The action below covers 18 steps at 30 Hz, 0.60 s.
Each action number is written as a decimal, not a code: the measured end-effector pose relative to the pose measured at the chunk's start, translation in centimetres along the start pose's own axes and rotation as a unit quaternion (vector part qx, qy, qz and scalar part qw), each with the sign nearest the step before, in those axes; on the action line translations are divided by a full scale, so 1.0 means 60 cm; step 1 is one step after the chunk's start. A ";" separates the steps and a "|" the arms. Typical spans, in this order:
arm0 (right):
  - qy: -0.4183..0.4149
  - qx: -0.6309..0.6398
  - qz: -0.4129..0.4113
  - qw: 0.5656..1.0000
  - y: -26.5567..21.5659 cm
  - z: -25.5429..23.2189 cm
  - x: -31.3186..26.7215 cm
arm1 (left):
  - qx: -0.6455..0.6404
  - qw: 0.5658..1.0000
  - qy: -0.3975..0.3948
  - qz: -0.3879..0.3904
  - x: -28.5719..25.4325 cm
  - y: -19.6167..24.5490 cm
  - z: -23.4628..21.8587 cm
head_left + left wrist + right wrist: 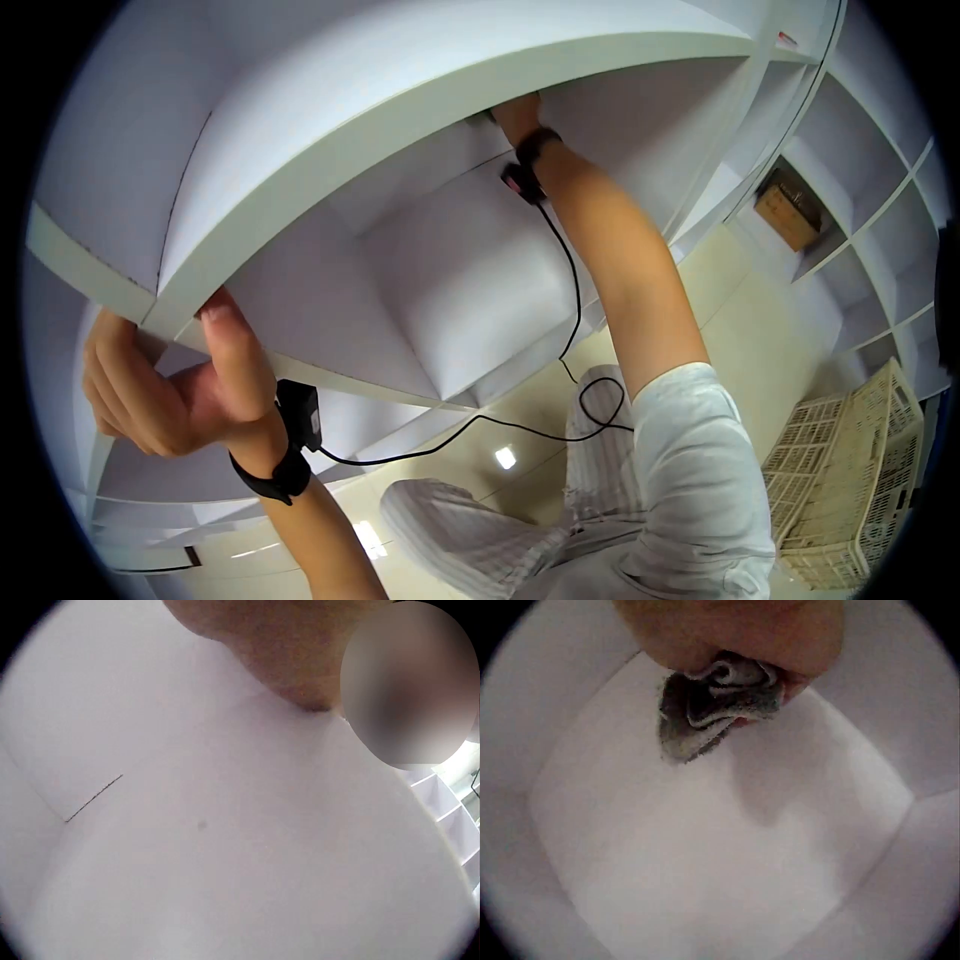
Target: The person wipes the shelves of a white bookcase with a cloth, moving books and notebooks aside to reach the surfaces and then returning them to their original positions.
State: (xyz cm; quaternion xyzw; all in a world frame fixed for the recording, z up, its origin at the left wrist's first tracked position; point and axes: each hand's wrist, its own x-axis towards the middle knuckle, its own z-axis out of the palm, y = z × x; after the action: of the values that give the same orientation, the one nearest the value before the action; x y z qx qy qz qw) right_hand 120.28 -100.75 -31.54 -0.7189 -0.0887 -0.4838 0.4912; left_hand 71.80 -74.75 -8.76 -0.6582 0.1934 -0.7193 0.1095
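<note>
My right hand (517, 117) reaches deep into a compartment of the white shelf unit (470, 85), its fingers mostly hidden by the board above. In the right wrist view it grips a crumpled grey cloth (681, 724) with frayed, lighter edges, close to the compartment's back panel (705, 847). At lower left in the head view, my left hand (180, 395) holds the unit's front edge where boards meet, thumb on one side and curled fingers on the other. The left wrist view has part of that hand (285, 652) against a white panel (202, 870).
Black cables (450, 450) run from both wrist cameras and loop over my lap. Beige plastic crates (840, 480) stand at lower right. More white shelves (860, 150) rise on the right, one with a cardboard box (788, 215). Pale tiles (745, 300) cover the floor.
</note>
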 end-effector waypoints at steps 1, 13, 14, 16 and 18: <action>0.094 0.014 -0.059 0.994 0.082 0.114 0.035 | -0.003 1.000 0.019 0.005 -0.007 -0.009 0.003; -0.246 0.242 -0.150 0.927 -0.526 -0.129 -0.005 | 0.076 0.996 0.009 -0.042 0.015 0.025 0.013; -0.269 0.257 -0.167 0.913 -0.552 -0.142 -0.030 | 0.084 0.996 0.013 -0.040 0.021 0.027 0.012; -0.289 0.266 -0.179 0.902 -0.573 -0.159 -0.071 | 0.075 0.996 0.016 -0.037 0.016 0.021 0.021; -0.236 0.230 -0.183 0.926 -0.553 -0.180 -0.101 | 0.073 0.997 0.017 -0.037 0.004 0.025 0.020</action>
State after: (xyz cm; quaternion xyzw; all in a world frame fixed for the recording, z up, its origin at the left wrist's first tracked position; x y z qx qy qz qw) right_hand 90.58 -90.58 -15.14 -0.6510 -0.4409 -0.3483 0.5105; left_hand 72.83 -76.36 -9.08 -0.6431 0.1177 -0.7459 0.1275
